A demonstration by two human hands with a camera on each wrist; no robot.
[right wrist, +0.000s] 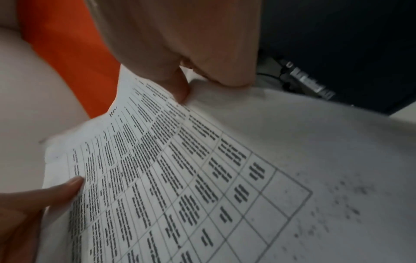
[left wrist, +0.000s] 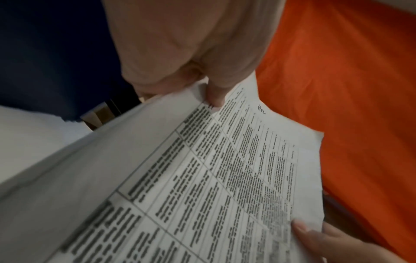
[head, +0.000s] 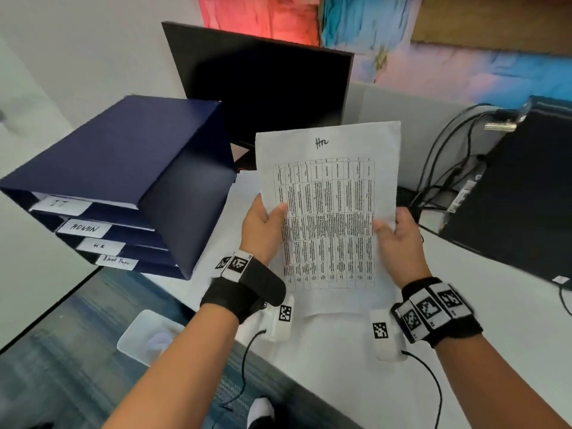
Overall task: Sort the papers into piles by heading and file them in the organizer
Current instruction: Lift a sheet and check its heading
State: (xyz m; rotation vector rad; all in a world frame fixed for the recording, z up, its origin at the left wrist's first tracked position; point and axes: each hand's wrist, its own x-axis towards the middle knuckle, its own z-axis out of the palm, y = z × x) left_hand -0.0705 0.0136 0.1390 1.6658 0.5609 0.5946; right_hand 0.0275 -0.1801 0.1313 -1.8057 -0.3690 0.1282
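Both hands on one white printed sheet with a gridded table and a handwritten heading (head: 328, 209), held up tilted over the white desk (head: 483, 308). Heading reads something like "HR", scrawled, not fully sure.

My left hand (head: 263, 230) pinches the sheet's left edge about halfway down, thumb on the printed face, fingers behind. My right hand (head: 399, 233) does the same on the right edge. Wrist views confirm both: thumb tips pressed onto the print, paper bowing between them.

More white papers (head: 337, 308) lie flat on the desk right under the held sheet. Count unclear.

Dark blue tiered paper organizer (head: 130, 168) sits to my left, near but not touching the sheet. Four white slot labels; the second reads "ADMIN", the third (head: 99, 246) looks like "H.R", the top and bottom ones are too blurry to call. Black monitor (head: 266, 85) behind, black computer tower (head: 507, 193) with cables to the right.

Handling call: a single sheet is near weightless, floppy, creases easily. Top half stands up only because it's curved slightly. Mid-edge two-point pinch suits reading. For filing I'd probably feed a short edge into the third slot, keep it taut between both hands so the leading corners don't fold against the shelf lip. Light pinch is enough; a hard one wrinkles it.
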